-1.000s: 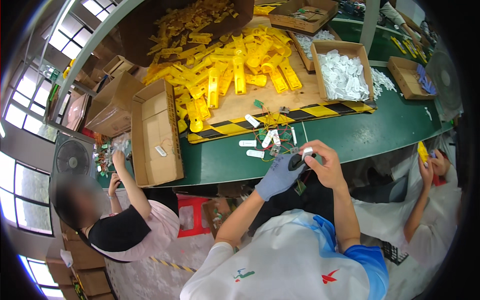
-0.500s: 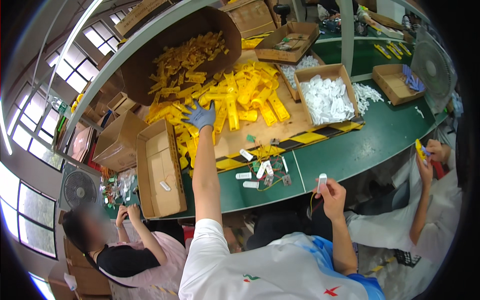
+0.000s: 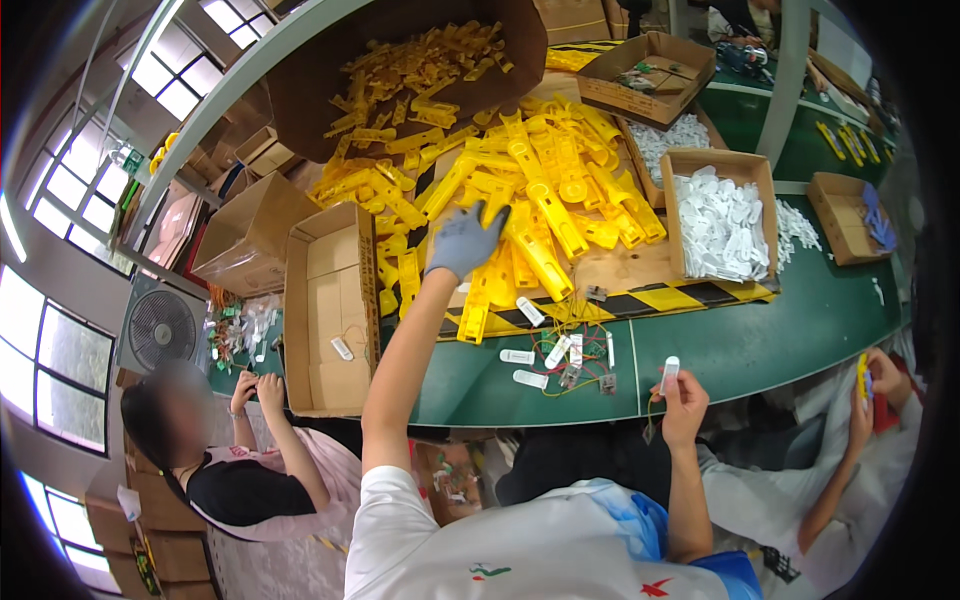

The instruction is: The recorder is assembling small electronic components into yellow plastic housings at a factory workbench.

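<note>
Our left hand, grey-gloved: fingers spread on a heap of yellow plastic parts, which lies over a wooden board. Our right hand, bare: fingertips pinching one white plastic piece, seen against the near part of the green table. To its left on the table we list: further white pieces, loose among wires and small boards. Beyond: one carton, filled with small white parts. Far left: one long open box.
</note>
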`<state>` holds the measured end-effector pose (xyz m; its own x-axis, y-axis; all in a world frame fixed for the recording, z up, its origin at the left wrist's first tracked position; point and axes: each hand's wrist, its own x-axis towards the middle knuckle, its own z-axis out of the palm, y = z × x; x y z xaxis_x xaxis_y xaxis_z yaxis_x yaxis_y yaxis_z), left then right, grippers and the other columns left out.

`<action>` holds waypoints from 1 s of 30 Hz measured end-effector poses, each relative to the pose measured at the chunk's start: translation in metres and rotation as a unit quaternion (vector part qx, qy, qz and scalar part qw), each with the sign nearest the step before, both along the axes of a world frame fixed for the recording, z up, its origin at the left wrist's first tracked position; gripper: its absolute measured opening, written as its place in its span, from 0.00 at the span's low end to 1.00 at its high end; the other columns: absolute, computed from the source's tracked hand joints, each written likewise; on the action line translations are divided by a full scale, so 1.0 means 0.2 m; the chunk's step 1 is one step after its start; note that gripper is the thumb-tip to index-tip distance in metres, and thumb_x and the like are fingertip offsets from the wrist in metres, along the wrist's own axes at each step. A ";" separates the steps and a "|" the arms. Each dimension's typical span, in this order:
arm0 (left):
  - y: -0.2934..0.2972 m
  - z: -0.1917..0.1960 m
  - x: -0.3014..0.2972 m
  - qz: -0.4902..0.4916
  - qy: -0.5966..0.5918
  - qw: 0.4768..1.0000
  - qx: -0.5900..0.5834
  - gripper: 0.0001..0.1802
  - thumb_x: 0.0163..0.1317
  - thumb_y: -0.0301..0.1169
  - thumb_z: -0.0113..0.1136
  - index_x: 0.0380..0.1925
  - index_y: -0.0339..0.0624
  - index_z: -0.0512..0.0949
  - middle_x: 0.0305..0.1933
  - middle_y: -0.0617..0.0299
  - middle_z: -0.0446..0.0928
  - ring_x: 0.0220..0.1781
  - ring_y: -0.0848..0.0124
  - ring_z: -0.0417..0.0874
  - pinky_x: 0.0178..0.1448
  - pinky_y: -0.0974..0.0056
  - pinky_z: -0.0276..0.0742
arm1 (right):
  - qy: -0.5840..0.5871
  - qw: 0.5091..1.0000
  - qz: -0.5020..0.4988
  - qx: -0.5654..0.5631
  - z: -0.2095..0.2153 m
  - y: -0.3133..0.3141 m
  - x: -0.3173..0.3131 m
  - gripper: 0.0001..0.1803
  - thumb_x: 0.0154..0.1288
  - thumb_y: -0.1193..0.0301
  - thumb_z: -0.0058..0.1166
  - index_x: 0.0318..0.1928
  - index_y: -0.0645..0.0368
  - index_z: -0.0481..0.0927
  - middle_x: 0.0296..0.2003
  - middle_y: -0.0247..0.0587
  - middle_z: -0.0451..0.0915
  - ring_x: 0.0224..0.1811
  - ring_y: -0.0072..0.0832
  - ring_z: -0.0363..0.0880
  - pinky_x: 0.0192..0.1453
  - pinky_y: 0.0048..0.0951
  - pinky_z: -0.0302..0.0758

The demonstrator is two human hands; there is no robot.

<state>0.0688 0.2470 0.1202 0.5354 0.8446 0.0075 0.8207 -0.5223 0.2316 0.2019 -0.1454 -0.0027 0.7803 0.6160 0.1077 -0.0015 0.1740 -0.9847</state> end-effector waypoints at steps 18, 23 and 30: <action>0.65 -0.08 -0.21 -0.015 0.019 0.997 -0.070 0.29 0.57 0.51 0.63 0.49 0.37 0.80 0.47 0.45 0.82 0.52 0.51 0.81 0.55 0.55 0.75 | 0.078 0.989 0.120 -0.046 0.02 0.03 0.08 0.13 0.70 0.73 0.54 0.50 0.71 0.80 0.36 0.44 0.83 0.31 0.22 0.80 0.37 0.22 0.78; 0.16 -0.06 -0.29 -0.043 -0.571 0.814 -0.097 0.10 0.62 0.26 0.64 0.42 0.33 0.79 0.36 0.58 0.82 0.37 0.71 0.81 0.47 0.67 0.75 | 0.147 0.964 0.222 0.018 0.13 0.11 0.01 0.15 0.66 0.77 0.59 0.52 0.71 0.78 0.39 0.43 0.83 0.35 0.22 0.81 0.38 0.22 0.78; -0.88 -0.33 -0.36 -0.171 -0.620 0.747 -0.169 0.41 0.65 0.59 0.56 0.60 0.32 0.63 0.53 0.49 0.76 0.53 0.60 0.80 0.60 0.60 0.76 | 0.110 0.960 0.256 0.010 0.36 0.28 -0.21 0.11 0.63 0.79 0.61 0.46 0.70 0.81 0.32 0.39 0.83 0.28 0.17 0.78 0.33 0.18 0.75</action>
